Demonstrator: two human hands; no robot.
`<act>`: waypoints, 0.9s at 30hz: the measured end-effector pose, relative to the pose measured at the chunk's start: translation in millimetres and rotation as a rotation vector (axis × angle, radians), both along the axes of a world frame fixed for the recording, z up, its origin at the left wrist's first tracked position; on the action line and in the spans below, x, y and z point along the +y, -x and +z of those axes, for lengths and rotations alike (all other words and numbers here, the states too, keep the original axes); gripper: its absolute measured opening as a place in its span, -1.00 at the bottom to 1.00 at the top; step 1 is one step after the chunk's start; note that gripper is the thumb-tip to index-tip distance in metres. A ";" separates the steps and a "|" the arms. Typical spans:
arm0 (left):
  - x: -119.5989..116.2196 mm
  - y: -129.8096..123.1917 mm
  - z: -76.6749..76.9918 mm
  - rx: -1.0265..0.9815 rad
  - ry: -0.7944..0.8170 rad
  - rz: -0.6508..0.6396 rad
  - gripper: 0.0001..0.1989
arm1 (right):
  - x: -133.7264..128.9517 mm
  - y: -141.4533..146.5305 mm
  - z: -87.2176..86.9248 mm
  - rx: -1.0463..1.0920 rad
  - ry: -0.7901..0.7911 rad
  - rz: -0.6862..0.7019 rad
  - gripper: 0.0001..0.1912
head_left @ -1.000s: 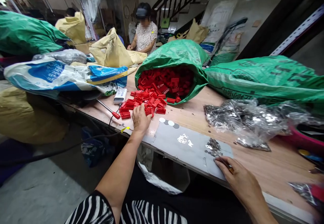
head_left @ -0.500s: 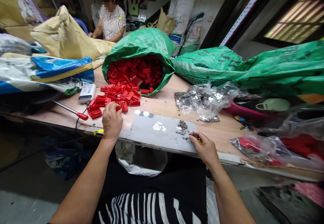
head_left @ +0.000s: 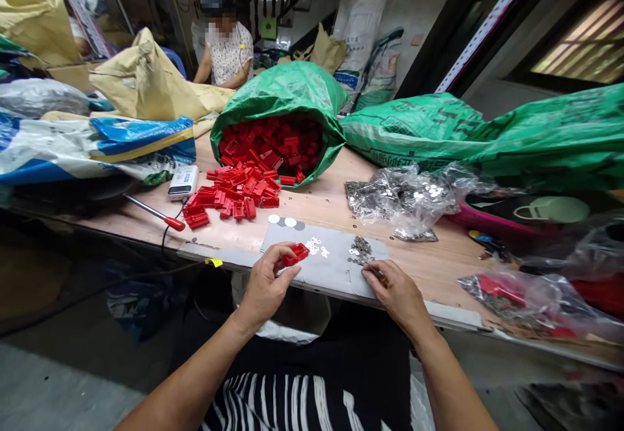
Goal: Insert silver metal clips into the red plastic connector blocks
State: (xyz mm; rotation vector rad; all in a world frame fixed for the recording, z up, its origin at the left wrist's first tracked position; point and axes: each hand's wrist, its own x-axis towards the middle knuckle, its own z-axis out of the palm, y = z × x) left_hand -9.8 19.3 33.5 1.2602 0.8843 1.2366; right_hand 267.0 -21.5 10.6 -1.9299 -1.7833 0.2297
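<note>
My left hand (head_left: pixel 268 280) pinches a red plastic part (head_left: pixel 295 255) over the left side of the grey mat (head_left: pixel 331 275). My right hand (head_left: pixel 397 288) is closed around a slim tool (head_left: pixel 381 277) with a dark tip and a yellowish-brown end; its exact kind is unclear. That tip is by a small heap of metal pieces (head_left: pixel 361 249) on the mat. Between the hands lies a group of small white-looking flat pieces (head_left: pixel 316 246). Beyond my left hand, loose red parts (head_left: pixel 238 194) spill from the mouth of a green sack (head_left: pixel 292 83).
Plastic bags of metal pieces (head_left: pixel 404 197) lie right of centre. A red-handled rod (head_left: pixel 174 223) and a white device (head_left: pixel 183 182) are at left. More green sacks (head_left: pixel 419 129) line the back. A person (head_left: pixel 227 47) sits across the table. An open white bag hangs below the front edge.
My left hand has come from the red pile to the mat, bringing a red part with it. My right hand stays near the metal heap with the tool. The view has shifted slightly.
</note>
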 end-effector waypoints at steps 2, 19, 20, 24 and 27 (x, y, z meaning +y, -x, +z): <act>-2.0 0.5 -1.3 0.057 -0.040 0.003 -0.91 | -0.2 0.2 1.0 0.053 -0.007 -0.028 -0.81; -14.3 8.0 3.9 -0.525 0.546 -0.408 -0.55 | 6.0 87.6 42.3 0.756 0.009 0.174 -0.75; -14.8 9.1 3.8 -0.568 0.588 -0.448 -0.54 | 6.2 92.9 45.8 0.748 0.000 0.190 -0.76; -16.8 10.7 1.1 -0.696 0.724 -0.533 -0.55 | 7.3 105.3 51.9 0.587 -0.067 0.274 -0.86; -18.1 9.3 -2.8 -0.756 0.760 -0.531 -0.67 | 7.5 107.1 49.7 0.453 -0.123 0.360 -0.94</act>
